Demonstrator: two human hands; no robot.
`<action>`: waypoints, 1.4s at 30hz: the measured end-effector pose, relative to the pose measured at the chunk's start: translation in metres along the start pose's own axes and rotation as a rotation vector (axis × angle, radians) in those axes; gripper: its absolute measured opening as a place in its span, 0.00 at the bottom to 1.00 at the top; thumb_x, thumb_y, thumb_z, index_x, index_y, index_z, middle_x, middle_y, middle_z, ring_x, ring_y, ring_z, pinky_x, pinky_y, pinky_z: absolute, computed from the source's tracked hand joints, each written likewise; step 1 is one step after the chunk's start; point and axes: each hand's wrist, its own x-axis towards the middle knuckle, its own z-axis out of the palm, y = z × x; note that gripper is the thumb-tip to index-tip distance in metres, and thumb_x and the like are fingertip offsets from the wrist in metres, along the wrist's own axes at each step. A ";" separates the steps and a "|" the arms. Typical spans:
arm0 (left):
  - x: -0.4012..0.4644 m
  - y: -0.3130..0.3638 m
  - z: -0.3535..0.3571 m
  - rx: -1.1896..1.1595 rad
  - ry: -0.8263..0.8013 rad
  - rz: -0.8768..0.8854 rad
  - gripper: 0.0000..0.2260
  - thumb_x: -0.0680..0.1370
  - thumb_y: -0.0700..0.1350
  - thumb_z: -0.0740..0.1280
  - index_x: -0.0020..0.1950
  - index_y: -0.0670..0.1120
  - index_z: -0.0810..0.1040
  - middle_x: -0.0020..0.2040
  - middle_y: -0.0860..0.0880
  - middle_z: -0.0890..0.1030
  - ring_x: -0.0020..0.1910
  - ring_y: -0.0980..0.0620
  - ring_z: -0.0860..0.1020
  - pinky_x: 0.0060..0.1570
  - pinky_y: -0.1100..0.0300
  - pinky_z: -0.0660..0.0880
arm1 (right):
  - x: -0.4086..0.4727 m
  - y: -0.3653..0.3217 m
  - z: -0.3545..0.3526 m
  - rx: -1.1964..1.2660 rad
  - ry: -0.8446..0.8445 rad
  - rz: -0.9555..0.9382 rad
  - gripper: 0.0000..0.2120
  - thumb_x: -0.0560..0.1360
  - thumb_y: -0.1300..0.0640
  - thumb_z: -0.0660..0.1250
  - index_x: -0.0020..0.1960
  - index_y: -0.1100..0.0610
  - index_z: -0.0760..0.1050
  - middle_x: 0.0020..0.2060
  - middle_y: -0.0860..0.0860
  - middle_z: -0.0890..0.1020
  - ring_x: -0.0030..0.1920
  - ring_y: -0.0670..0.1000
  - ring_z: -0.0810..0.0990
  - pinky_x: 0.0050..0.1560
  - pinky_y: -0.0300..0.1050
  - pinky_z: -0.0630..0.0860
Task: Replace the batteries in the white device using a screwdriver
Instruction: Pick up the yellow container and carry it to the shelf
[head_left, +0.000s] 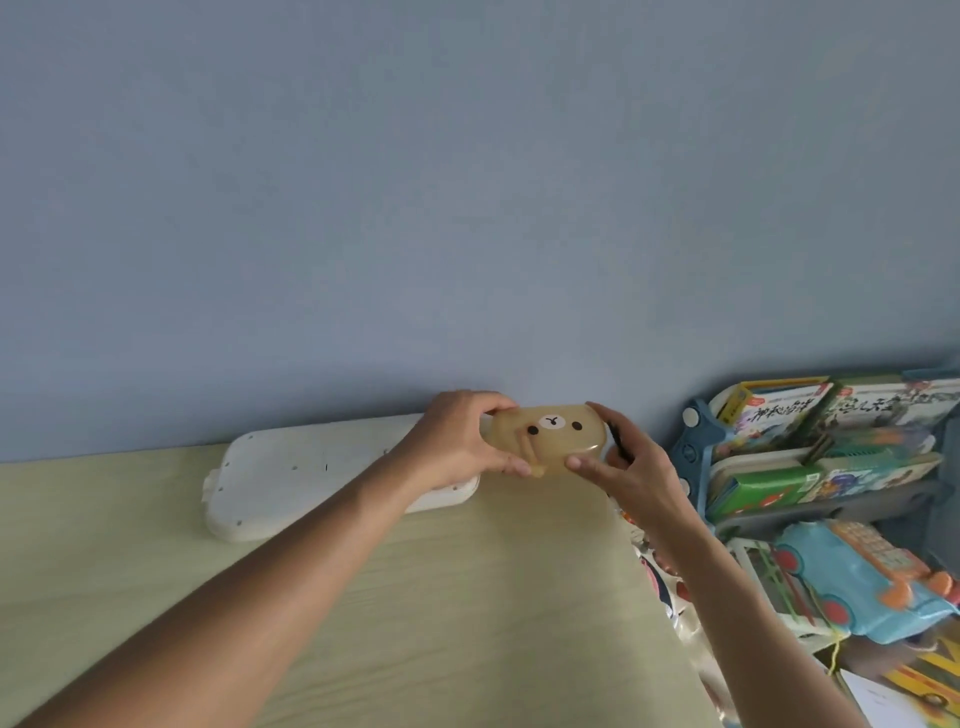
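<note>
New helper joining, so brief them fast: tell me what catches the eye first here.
First, the tan bear-face box, gripped at its ends by the left hand and right hand near the wall. Behind the left hand, the white device lies flat on the pale wooden table. Colourful books and toys crowd a shelf at right.

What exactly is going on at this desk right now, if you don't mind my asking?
A person is holding a tan bear-face case with both hands, the left hand gripping its left end and the right hand its right end, just above the wooden desk. The right hand also seems to have a thin dark tool tucked in it. The white device lies flat against the wall, behind the left forearm, and nobody is touching it. No batteries are visible yet.
</note>
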 end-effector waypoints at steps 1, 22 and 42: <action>0.001 0.009 -0.010 -0.103 -0.013 -0.004 0.28 0.61 0.53 0.84 0.60 0.55 0.81 0.55 0.56 0.83 0.59 0.53 0.80 0.60 0.55 0.76 | 0.002 -0.013 -0.004 0.037 -0.002 0.004 0.33 0.65 0.44 0.80 0.68 0.42 0.73 0.33 0.55 0.69 0.33 0.53 0.67 0.32 0.37 0.68; -0.038 0.467 -0.268 -0.781 -0.312 0.074 0.28 0.74 0.39 0.76 0.72 0.50 0.73 0.64 0.46 0.80 0.58 0.46 0.83 0.55 0.52 0.82 | -0.109 -0.470 -0.301 0.182 0.248 -0.046 0.35 0.64 0.45 0.77 0.70 0.49 0.73 0.47 0.44 0.84 0.42 0.36 0.82 0.43 0.29 0.76; -0.200 0.930 -0.141 -0.629 -0.824 0.412 0.62 0.53 0.61 0.85 0.80 0.46 0.60 0.66 0.47 0.78 0.61 0.49 0.80 0.50 0.61 0.80 | -0.463 -0.590 -0.660 0.070 0.856 0.097 0.14 0.67 0.48 0.81 0.50 0.46 0.82 0.43 0.46 0.87 0.44 0.45 0.85 0.51 0.43 0.82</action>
